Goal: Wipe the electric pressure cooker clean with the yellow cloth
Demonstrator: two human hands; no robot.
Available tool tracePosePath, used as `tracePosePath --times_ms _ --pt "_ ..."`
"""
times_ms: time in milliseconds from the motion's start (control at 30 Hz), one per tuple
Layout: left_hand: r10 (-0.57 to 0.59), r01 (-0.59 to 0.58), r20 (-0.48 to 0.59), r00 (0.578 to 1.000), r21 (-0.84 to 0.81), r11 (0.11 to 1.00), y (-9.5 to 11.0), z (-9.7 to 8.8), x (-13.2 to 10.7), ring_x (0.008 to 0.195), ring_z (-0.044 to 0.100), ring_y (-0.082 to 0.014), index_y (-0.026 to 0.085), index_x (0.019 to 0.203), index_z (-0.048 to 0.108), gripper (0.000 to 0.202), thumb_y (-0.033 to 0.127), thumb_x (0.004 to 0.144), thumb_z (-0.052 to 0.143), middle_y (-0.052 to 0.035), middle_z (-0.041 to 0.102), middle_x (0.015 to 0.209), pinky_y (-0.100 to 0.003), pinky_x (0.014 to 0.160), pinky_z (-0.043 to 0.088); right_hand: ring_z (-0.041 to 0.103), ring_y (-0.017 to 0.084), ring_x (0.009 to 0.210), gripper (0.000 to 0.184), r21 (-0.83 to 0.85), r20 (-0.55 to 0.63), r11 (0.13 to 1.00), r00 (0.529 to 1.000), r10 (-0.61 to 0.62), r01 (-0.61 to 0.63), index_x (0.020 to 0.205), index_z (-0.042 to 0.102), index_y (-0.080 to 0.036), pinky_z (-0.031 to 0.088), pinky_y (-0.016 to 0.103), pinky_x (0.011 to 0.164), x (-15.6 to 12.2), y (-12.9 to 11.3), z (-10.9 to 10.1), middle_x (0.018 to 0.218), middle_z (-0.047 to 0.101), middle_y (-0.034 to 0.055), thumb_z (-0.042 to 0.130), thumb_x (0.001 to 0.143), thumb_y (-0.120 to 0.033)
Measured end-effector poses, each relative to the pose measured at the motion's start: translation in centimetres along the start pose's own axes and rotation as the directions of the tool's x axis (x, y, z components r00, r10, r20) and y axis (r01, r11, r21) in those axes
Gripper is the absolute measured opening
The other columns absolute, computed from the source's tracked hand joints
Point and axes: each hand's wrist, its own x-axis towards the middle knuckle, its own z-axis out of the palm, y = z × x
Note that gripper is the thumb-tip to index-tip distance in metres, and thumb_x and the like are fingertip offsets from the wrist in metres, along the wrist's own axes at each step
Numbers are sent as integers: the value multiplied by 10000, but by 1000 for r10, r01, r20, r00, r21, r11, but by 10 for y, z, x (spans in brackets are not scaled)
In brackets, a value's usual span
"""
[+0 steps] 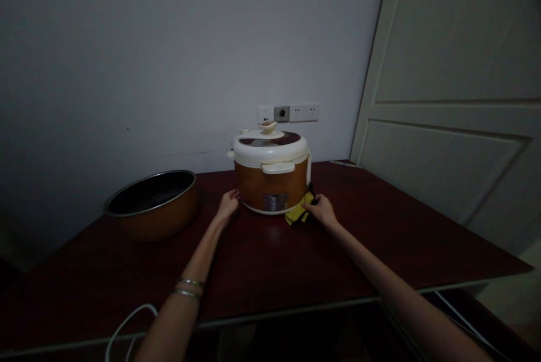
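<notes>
A rice cooker (270, 181) with an orange-brown body, a white lid and a small lid handle stands on the dark red wooden table (270, 263). My left hand (228, 207) rests its fingertips against the cooker's lower left side, holding nothing. At the cooker's front right base lies a crumpled yellow cloth (298, 210) with dark patches. My right hand (322, 210) reaches it, fingers on its edge. Whether those fingers grip the cloth, I cannot tell.
A dark-lined metal inner pot (152, 201) with an orange-brown outside sits on the table to the left. Wall sockets (288, 113) sit behind the cooker, a white door (439, 97) stands at right, and a white cable (127, 328) curves at the table's near edge.
</notes>
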Motion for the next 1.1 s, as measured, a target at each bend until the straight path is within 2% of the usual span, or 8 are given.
tracePosePath --times_ms 133,233,300,467,567,667,867,1100 --pt "-37 35 -32 999 -66 997 -4 -6 2 1041 620 -158 85 1114 565 572 -142 625 373 -161 604 1205 -211 829 494 660 183 731 311 102 178 991 979 -98 81 882 594 -147 510 247 637 -53 -15 26 826 703 48 724 616 -241" --pt "-75 65 -109 991 -95 993 -8 -17 8 956 655 -163 64 1079 571 461 -90 676 409 -188 635 1136 -197 733 505 646 195 862 382 246 290 904 863 -413 350 1046 578 -171 500 272 761 -93 -45 33 970 688 51 674 687 -263" --pt "-99 78 -182 978 -118 990 -12 -26 14 910 666 -167 53 1038 585 384 -47 702 430 -202 643 1102 -184 668 497 629 200 901 385 107 285 841 794 -537 531 1117 552 -206 486 283 778 -111 -71 29 1014 672 49 621 739 -232" --pt "-130 56 -346 929 -217 975 -26 -40 22 756 680 -150 62 936 618 302 9 700 438 -174 682 963 -190 583 474 563 240 952 300 -429 345 442 596 -725 787 1109 528 -136 463 319 767 -115 -124 41 1024 633 120 509 810 -125" --pt "-138 24 -398 907 -277 961 -32 -43 24 697 678 -152 64 867 633 289 13 668 431 -155 693 863 -216 583 477 540 259 936 211 -514 464 190 457 -759 836 1004 584 -93 450 348 770 -103 -136 83 945 635 145 456 837 -70" --pt "-141 -4 -428 893 -320 947 -36 -47 27 668 679 -166 71 807 641 275 22 636 431 -140 692 792 -240 582 478 518 259 984 235 -497 567 34 355 -743 867 1017 605 -55 427 372 816 -87 -141 134 975 632 183 413 885 -94" --pt "-128 -48 -474 871 -341 939 -42 -53 30 681 682 -174 83 729 630 224 47 620 438 -135 691 775 -228 569 466 529 258 974 217 -464 636 12 342 -691 886 921 672 -32 424 350 799 -67 -141 186 918 671 181 468 859 -73" --pt "-108 -54 -465 879 -322 945 -38 -49 26 689 683 -167 90 714 630 244 41 603 418 -132 697 791 -209 560 456 527 255 960 202 -425 670 -13 305 -677 905 906 674 -58 414 343 797 -77 -112 153 916 667 165 480 852 -74"
